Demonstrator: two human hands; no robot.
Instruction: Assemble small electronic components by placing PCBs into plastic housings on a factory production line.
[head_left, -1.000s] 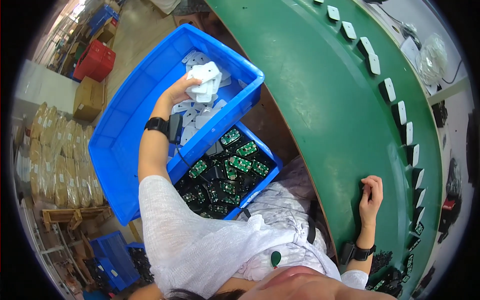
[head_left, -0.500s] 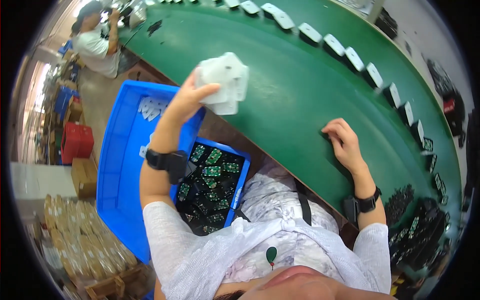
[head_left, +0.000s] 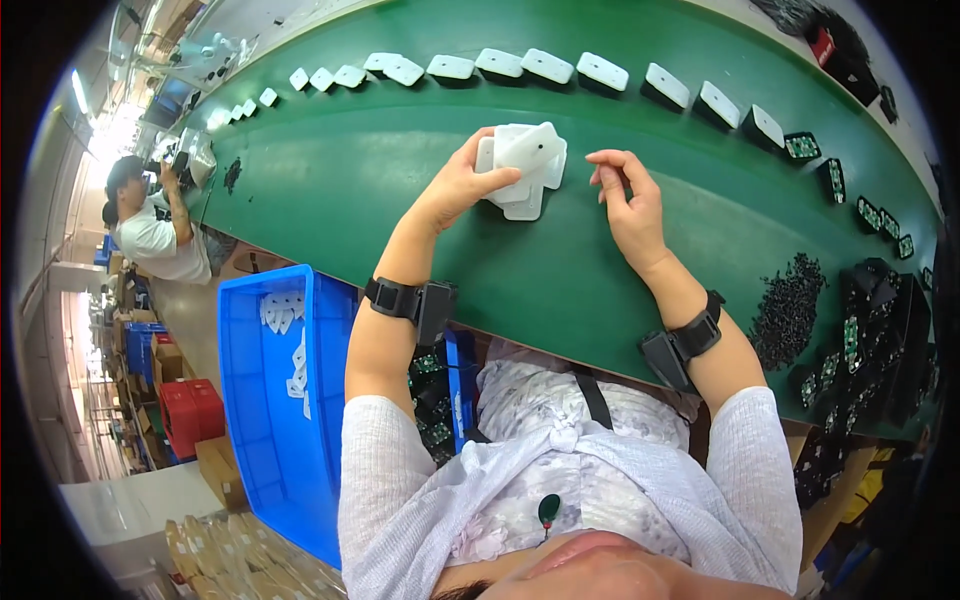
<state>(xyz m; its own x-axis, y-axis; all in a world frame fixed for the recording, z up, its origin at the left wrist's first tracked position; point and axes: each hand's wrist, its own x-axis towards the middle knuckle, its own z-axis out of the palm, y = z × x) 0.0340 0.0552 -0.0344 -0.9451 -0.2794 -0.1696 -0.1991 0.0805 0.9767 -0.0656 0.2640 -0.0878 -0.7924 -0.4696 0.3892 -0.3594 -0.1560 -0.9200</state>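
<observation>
My left hand [head_left: 460, 190] grips a fanned stack of white plastic covers [head_left: 532, 168] above the green table, thumb on top. To its right, my right hand [head_left: 635, 210] hovers with bent fingers apart and nothing visible in them, close to the stack but not touching it. Beyond both hands runs a curved row of black cases, many topped by white covers [head_left: 547, 67]. Toward the right end of the row, uncovered cases [head_left: 802, 147] show green circuit boards inside.
A blue bin [head_left: 262, 420] with loose white covers stands left of the green table [head_left: 400, 150]. Black cases fill a smaller blue bin [head_left: 461, 385] beside it. Small black parts [head_left: 790, 310] and piled cases [head_left: 865, 330] lie at right. Another person [head_left: 155, 225] works far left.
My left hand has brought the stack of white covers rightward, from near the bin to over the table. My right hand has lifted and moved toward the stack. The view has turned.
</observation>
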